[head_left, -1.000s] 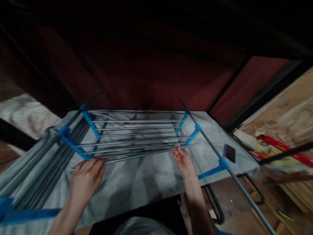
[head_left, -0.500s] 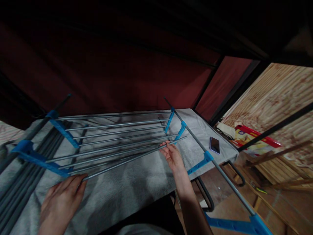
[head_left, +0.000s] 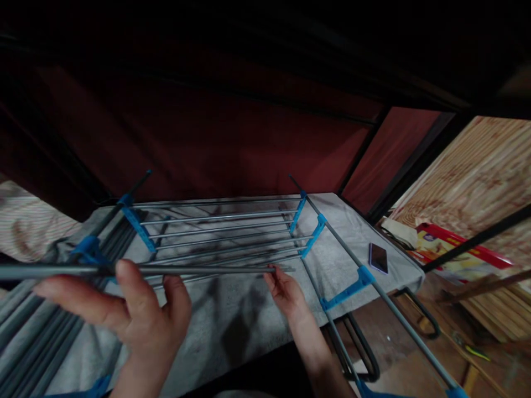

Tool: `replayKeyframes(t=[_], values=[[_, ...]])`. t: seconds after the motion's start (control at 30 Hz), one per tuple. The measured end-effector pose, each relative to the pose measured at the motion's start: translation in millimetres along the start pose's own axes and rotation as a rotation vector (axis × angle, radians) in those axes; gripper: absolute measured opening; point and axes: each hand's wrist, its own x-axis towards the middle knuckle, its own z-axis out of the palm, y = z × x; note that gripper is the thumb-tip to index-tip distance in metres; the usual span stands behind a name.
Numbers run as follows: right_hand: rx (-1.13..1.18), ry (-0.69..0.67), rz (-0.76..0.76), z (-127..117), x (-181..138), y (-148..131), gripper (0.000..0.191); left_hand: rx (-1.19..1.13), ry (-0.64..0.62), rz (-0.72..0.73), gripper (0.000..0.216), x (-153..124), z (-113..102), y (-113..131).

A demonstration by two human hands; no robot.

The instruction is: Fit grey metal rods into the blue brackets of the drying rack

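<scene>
A long grey metal tube (head_left: 199,270) runs level from the left edge of the view to my right hand. My left hand (head_left: 145,326) is raised close to the camera, with the tube lying between its fingers. Farther right, my right hand (head_left: 288,293) pinches the tube near its far end, thumb and fingers together. Behind the tube stands a partly assembled rack of grey rods (head_left: 215,217) and blue plastic brackets (head_left: 139,229). A blue bracket (head_left: 348,290) on the right-hand upright pole (head_left: 398,312) has no rods in its near side.
More grey tubes (head_left: 45,342) lie bundled at the left on the grey cloth (head_left: 244,326) covering the table. A phone (head_left: 378,258) rests near its right end. Beyond are a red and yellow box (head_left: 452,249) and wooden slats (head_left: 498,309). A dark red panel (head_left: 207,143) rises behind.
The tube's left end has come up towards the camera and now extends past my left hand. My left hand has lifted and turned, while my right hand stays near the tube's far end.
</scene>
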Motion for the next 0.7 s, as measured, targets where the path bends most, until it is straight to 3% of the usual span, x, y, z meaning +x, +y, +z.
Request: replayKeyframes(t=[0.07,0.1,0.2,0.27,0.4,0.5,0.6,0.7], values=[[-0.045,-0.052,0.001,1,0,19,0.008,-0.06,0.168,-0.163,0.105,12,0,28],[-0.074,-0.084,-0.005,3,-1,28,0.008,-0.179,0.15,-0.23,0.099,15,2,39],[-0.103,-0.161,0.0,13,-4,51,0.008,-0.474,-0.069,-0.292,0.073,8,15,62],[-0.09,-0.22,0.075,25,-10,61,0.009,-0.509,-0.195,-0.257,0.067,-9,30,67],[-0.151,-0.414,0.323,51,-26,69,0.017,-0.431,-0.299,-0.124,0.054,-38,54,61],[-0.2,-0.454,0.439,56,-34,65,0.021,-0.371,-0.314,0.017,0.05,-38,56,50],[-0.231,-0.404,0.437,51,-36,53,0.014,-0.24,-0.295,0.087,0.047,-28,48,37],[-0.229,-0.324,0.329,46,-38,34,0.013,-0.126,-0.271,0.11,0.042,-21,41,21]])
